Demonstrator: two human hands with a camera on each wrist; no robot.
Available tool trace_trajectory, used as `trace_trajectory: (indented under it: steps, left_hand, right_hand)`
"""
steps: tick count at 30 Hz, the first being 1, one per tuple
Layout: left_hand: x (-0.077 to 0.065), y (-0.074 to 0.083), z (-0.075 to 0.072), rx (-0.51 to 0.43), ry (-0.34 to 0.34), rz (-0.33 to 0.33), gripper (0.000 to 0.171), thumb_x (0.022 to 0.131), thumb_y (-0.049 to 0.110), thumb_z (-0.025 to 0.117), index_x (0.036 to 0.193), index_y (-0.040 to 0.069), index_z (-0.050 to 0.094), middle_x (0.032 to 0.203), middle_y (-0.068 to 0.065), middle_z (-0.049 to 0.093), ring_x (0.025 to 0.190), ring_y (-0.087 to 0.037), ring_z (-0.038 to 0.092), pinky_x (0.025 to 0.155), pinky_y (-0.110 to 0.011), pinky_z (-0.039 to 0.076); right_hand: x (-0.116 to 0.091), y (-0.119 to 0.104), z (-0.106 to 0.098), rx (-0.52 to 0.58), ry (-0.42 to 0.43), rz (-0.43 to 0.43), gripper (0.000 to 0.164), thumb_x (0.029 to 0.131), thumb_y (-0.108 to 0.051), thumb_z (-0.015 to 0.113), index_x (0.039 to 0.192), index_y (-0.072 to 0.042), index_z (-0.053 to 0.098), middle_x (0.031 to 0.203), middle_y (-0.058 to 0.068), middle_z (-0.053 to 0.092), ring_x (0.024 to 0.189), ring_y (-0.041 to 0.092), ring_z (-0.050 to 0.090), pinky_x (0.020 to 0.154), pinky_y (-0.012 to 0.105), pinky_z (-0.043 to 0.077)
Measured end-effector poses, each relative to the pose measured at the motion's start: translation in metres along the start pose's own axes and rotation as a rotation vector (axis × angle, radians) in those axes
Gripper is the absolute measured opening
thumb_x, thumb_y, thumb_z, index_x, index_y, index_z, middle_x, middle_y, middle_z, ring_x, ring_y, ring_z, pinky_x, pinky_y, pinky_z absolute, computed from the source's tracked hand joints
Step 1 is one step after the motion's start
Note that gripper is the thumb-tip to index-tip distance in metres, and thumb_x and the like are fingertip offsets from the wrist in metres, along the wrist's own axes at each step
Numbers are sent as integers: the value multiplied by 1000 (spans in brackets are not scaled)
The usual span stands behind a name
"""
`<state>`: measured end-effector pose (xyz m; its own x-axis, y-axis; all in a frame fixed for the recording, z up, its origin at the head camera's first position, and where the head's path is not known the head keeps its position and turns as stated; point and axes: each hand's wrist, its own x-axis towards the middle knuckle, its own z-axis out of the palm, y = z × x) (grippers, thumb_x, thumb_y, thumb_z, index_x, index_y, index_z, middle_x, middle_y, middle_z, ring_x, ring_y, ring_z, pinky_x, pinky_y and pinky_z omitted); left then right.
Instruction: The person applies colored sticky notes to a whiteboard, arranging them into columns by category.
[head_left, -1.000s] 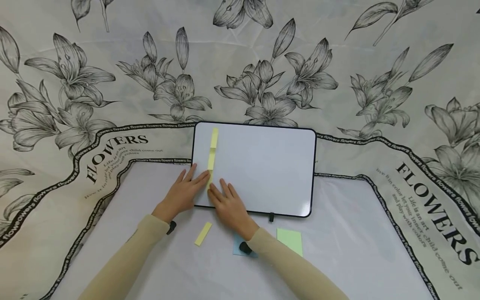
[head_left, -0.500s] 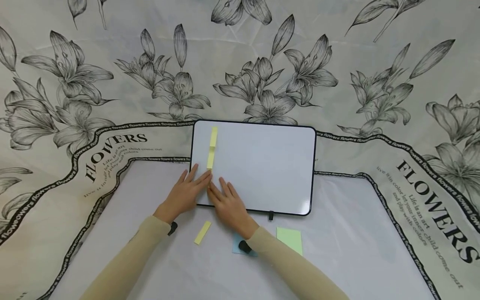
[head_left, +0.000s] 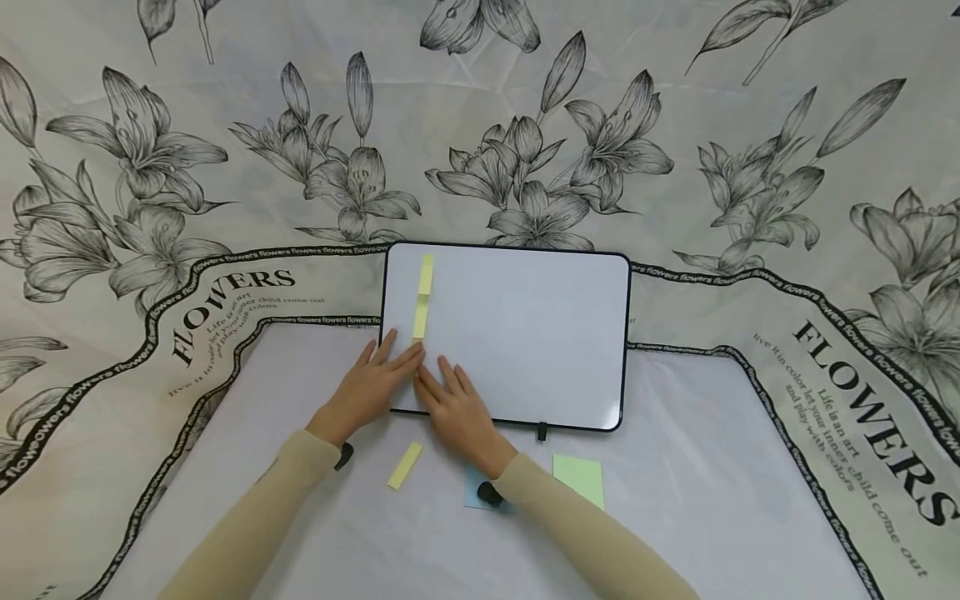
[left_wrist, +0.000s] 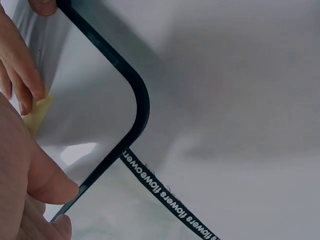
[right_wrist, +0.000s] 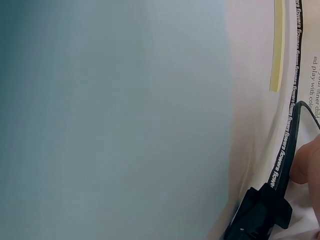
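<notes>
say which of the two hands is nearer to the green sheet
Right. The right hand touches the whiteboard, to the left of the green sheet and farther forward; the left hand touches the whiteboard too, but farther left still.

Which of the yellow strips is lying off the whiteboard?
The slanted yellow strip on the white cloth, in front of the whiteboard; the other yellow strips line up on the board itself.
</notes>
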<state>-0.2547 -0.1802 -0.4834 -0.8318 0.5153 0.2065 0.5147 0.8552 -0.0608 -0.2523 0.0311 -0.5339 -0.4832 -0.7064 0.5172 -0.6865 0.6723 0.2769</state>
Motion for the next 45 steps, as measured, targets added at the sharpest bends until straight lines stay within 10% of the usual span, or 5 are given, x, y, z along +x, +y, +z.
trace_trajectory:
  steps: [11, 32, 45]
  left_hand:
    - [5, 3, -1, -15, 24, 13, 90, 81, -9, 78, 159, 15, 40, 167, 1, 35, 157, -43, 19, 120, -65, 29]
    - [-34, 12, 17, -75, 71, 21, 67, 93, -13, 61, 154, 11, 49, 162, -2, 45, 153, -43, 30, 115, -65, 37]
    - [-55, 51, 14, -229, -31, -57, 76, 91, 42, 74, 155, 13, 46, 155, -4, 54, 149, -40, 41, 117, -69, 30]
  right_hand:
    - [1, 0, -4, -28, -33, -1, 48, 97, -22, 68, 143, -10, 62, 154, 6, 54, 144, 40, 48, 112, 52, 47]
    - [-29, 1, -39, 140, -99, 27, 34, 97, -19, 70, 130, -11, 71, 132, 5, 71, 134, 37, 59, 107, 52, 52]
    - [-76, 9, -82, 425, -153, 255, 50, 92, -26, 77, 137, -7, 64, 132, 11, 70, 127, 39, 63, 101, 52, 55]
